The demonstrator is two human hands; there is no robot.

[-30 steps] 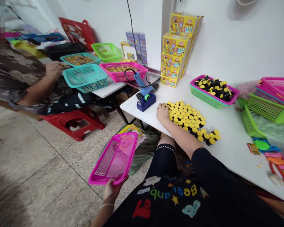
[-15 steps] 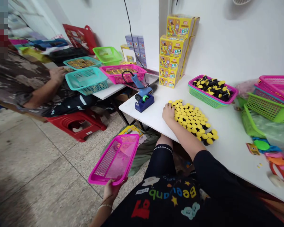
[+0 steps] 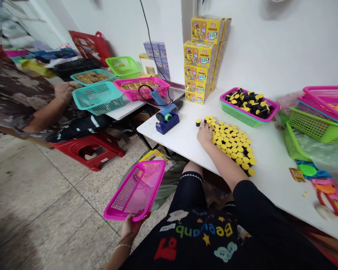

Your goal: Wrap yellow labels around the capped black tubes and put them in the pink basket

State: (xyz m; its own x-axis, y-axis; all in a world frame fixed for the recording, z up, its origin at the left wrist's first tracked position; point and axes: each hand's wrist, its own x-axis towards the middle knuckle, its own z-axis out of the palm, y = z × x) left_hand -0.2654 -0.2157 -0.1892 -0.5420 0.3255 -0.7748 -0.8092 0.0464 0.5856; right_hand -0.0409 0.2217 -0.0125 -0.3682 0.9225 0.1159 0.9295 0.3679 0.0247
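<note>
- Left hand [image 3: 131,228]: grips one pink basket [image 3: 135,191], tilted out past the table, over the floor.
- Right hand [image 3: 205,135]: open and flat on the white table [image 3: 169,144], pressed against the yellow caps [image 3: 231,140].
- Dozens of caps (too many to count) sit packed together near the front edge; one lone cap [image 3: 198,122] stands just beside the hand.
- Open tabletop runs left to one blue tape dispenser [image 3: 167,123].
</note>
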